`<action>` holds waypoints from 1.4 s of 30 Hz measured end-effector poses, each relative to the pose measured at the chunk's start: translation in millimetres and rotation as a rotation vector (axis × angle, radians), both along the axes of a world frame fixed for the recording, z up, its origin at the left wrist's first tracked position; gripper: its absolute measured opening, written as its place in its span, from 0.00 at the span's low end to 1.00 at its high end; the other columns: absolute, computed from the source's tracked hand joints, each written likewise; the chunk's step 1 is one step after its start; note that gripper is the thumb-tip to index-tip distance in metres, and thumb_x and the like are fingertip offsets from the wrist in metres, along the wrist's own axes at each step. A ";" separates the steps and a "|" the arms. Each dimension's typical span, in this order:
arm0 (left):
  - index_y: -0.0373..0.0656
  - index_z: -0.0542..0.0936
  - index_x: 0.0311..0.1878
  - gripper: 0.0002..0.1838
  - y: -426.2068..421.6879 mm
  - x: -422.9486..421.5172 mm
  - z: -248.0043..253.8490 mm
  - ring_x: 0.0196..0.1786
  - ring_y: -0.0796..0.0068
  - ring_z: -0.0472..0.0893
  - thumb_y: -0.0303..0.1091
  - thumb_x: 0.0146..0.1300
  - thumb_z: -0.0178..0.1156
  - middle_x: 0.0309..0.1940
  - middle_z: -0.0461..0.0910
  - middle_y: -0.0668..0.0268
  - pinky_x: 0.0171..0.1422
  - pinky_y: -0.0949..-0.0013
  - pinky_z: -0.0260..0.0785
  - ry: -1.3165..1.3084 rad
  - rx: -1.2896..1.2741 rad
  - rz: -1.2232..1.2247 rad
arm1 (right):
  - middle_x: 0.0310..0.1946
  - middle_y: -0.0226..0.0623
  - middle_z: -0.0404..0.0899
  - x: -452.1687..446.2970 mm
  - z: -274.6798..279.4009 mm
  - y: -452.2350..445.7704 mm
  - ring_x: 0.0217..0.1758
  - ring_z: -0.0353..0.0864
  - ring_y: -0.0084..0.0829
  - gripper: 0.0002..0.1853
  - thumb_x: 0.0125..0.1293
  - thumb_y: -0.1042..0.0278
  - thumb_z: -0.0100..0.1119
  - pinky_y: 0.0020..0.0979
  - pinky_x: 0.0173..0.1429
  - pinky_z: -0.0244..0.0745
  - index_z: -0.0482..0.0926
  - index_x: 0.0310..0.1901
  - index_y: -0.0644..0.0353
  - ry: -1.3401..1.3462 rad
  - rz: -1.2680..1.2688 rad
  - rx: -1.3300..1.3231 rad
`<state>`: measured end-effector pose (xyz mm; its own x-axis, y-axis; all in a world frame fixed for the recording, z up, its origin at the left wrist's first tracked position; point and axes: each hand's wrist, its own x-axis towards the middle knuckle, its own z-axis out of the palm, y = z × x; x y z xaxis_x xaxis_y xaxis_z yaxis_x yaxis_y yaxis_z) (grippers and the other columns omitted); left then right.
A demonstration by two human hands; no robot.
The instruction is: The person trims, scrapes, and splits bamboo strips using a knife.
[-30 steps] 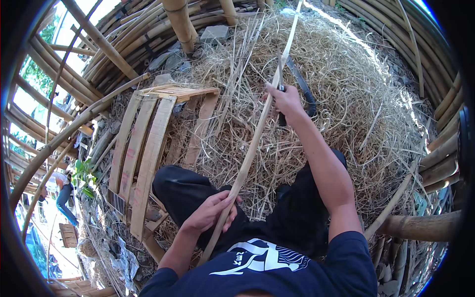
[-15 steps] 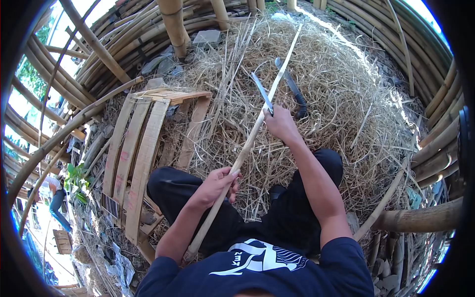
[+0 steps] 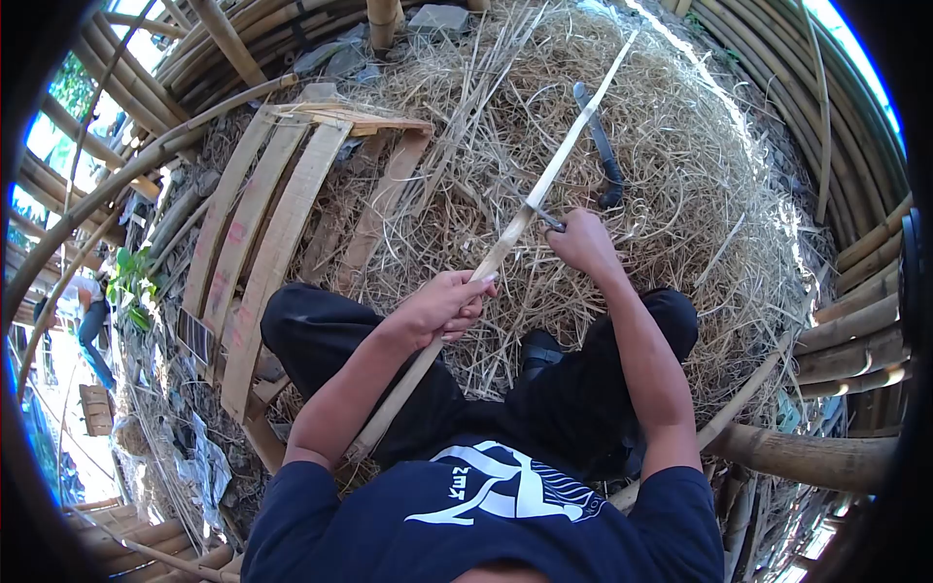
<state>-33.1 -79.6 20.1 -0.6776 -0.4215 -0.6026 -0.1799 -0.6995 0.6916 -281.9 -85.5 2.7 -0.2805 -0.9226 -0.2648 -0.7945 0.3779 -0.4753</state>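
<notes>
Fingers (image 3: 470, 294) of left hand (image 3: 439, 308) around strip (image 3: 556, 173), right arm (image 3: 637, 335) forward

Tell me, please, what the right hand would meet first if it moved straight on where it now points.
Most likely the pale strip, which crosses just ahead of the right hand; the knife it holds seems to be at the strip, though depth is hard to judge.

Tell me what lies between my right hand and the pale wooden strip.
In the head view, a knife bridges that short stretch: its blade reaches from your right hand to the pale wooden strip, above straw-like shavings.
</notes>
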 end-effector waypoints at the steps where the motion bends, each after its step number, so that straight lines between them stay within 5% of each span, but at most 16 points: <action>1: 0.40 0.71 0.43 0.13 1.0 0.8 -5.8 0.09 0.90 0.59 0.41 0.75 0.48 0.15 0.62 0.76 0.10 0.83 0.51 0.005 0.007 0.003 | 0.30 0.61 0.80 3.5 -1.2 1.0 0.38 0.82 0.55 0.17 0.52 0.61 0.56 0.46 0.50 0.76 0.83 0.31 0.70 -0.001 -0.011 0.041; 6: 0.40 0.71 0.41 0.15 8.6 -1.8 -16.8 0.09 0.86 0.62 0.44 0.74 0.49 0.15 0.64 0.75 0.12 0.79 0.58 0.013 0.045 0.028 | 0.37 0.59 0.82 6.1 -25.6 -2.1 0.42 0.82 0.55 0.17 0.53 0.62 0.60 0.46 0.51 0.78 0.81 0.34 0.73 0.119 -0.068 0.040; 10: 0.39 0.72 0.41 0.17 5.2 -2.2 -24.8 0.10 0.83 0.68 0.46 0.73 0.50 0.17 0.71 0.70 0.14 0.78 0.64 -0.032 0.094 0.097 | 0.32 0.58 0.82 14.8 -27.4 4.8 0.39 0.83 0.54 0.16 0.55 0.62 0.59 0.46 0.50 0.78 0.82 0.33 0.70 0.197 0.046 -0.028; 16: 0.36 0.67 0.60 0.24 -6.6 -1.1 -31.4 0.09 0.74 0.74 0.46 0.72 0.51 0.24 0.79 0.59 0.11 0.75 0.68 0.061 -0.022 0.051 | 0.29 0.58 0.81 29.1 -21.3 17.1 0.35 0.83 0.53 0.16 0.56 0.60 0.57 0.46 0.46 0.78 0.82 0.28 0.69 0.176 0.138 0.053; 19: 0.37 0.65 0.62 0.23 -11.1 -3.7 -27.4 0.12 0.74 0.77 0.44 0.73 0.51 0.26 0.79 0.59 0.13 0.75 0.70 0.107 0.007 0.037 | 0.28 0.57 0.81 29.7 -25.3 19.1 0.34 0.83 0.53 0.15 0.55 0.62 0.58 0.46 0.45 0.79 0.82 0.27 0.69 0.180 0.170 0.070; 23: 0.36 0.68 0.51 0.15 -17.0 -12.4 -45.0 0.18 0.72 0.81 0.39 0.72 0.53 0.28 0.79 0.60 0.17 0.76 0.74 0.053 -0.014 0.085 | 0.26 0.57 0.81 29.8 -36.5 21.5 0.33 0.83 0.53 0.13 0.53 0.63 0.59 0.46 0.43 0.80 0.82 0.26 0.69 0.171 0.279 0.039; 30: 0.38 0.72 0.38 0.11 -18.7 -15.6 -57.6 0.10 0.87 0.64 0.35 0.68 0.60 0.18 0.70 0.73 0.11 0.81 0.54 0.013 -0.049 0.101 | 0.25 0.59 0.80 38.1 -35.7 23.6 0.31 0.83 0.53 0.13 0.50 0.65 0.59 0.45 0.42 0.80 0.81 0.25 0.70 0.165 0.329 0.048; 36: 0.39 0.75 0.31 0.11 -13.9 -22.5 -50.1 0.09 0.88 0.61 0.35 0.65 0.63 0.15 0.67 0.75 0.11 0.80 0.49 -0.098 -0.210 0.102 | 0.25 0.59 0.80 42.2 -39.5 25.5 0.31 0.83 0.53 0.13 0.49 0.66 0.58 0.44 0.41 0.80 0.80 0.23 0.72 0.121 0.336 0.044; 42: 0.36 0.79 0.45 0.13 -13.4 -25.1 -45.0 0.10 0.89 0.61 0.35 0.63 0.65 0.14 0.68 0.75 0.12 0.79 0.49 -0.093 -0.244 0.096 | 0.22 0.58 0.79 40.3 -45.5 24.6 0.30 0.83 0.54 0.13 0.49 0.66 0.59 0.45 0.38 0.80 0.79 0.21 0.70 0.153 0.353 -0.006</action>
<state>-58.2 -92.9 -24.9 -0.5745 -0.6213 -0.5329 -0.1913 -0.5312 0.8254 -241.6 -60.9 -42.8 0.0193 -0.9709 -0.2389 -0.9373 0.0657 -0.3423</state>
